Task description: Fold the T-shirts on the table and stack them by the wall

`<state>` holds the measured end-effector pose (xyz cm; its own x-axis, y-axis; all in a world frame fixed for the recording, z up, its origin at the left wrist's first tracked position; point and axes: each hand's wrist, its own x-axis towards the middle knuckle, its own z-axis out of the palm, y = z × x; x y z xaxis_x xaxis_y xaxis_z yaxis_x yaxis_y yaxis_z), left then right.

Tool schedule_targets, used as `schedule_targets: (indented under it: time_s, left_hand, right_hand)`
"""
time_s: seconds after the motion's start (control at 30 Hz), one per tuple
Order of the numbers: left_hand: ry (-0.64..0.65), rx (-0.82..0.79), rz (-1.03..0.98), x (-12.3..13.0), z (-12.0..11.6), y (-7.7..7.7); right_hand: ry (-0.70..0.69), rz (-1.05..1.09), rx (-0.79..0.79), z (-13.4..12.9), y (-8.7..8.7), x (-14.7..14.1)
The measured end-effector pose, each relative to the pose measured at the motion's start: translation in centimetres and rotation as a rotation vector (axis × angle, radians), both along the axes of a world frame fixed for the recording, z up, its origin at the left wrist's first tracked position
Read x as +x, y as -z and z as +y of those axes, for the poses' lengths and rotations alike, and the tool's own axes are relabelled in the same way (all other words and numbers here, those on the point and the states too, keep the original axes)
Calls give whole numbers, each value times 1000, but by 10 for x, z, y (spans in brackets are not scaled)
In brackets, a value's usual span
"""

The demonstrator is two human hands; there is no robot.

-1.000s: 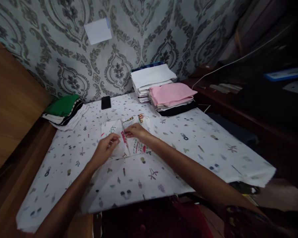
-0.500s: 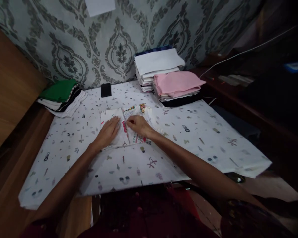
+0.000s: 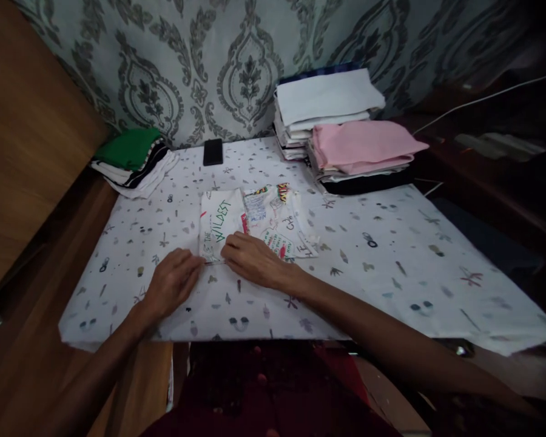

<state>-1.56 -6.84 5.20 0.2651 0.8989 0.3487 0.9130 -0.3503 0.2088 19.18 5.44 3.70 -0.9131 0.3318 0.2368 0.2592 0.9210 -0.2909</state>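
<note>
A white cloth with printed lettering and drawings (image 3: 273, 212) lies folded on the patterned white tabletop (image 3: 273, 309). Its left panel shows green words. My left hand (image 3: 175, 280) is at the cloth's near left corner, thumb and fingers pinched on the edge. Over the near edge of the left panel, my right hand (image 3: 250, 258) has its fingers closed on the fabric, to the right of my left hand.
At the back right stand a pile topped with white cloth (image 3: 327, 97) and another topped with pink cloth (image 3: 364, 144). A green-topped pile (image 3: 127, 150) sits at the back left, near a black phone (image 3: 213, 152). Patterned wall covering rises behind.
Both hands have moved toward the near edge of the cloth. My left hand no longer lies flat on the left panel; it now pinches the corner. The view has shifted slightly.
</note>
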Motion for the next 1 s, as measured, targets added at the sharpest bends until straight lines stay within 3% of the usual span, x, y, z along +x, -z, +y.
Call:
schedule_targets:
  time_s: [0.17,0.37,0.47,0.57,0.8,1.0]
  left_hand:
    - [-51,-153,390,17,-17,18]
    - [-241,-416,604,39,-16,5]
    - [-314,-483,616,41,-20,-4]
    - [-305,-512,587,40,-24,-9]
    - [-275,-578,582,46,-19,-7]
    - [-307,-574,588,48,-13,-7]
  right_hand:
    - [81,43,-187,1,10,-7]
    - [92,136,-283,5,20,-7]
    - [97,162,-288,6,21,-7]
    - [92,180,-288,7,21,-7]
    - [51,197,-315,8,27,-3]
    - [117,231,-320,9,32,-6]
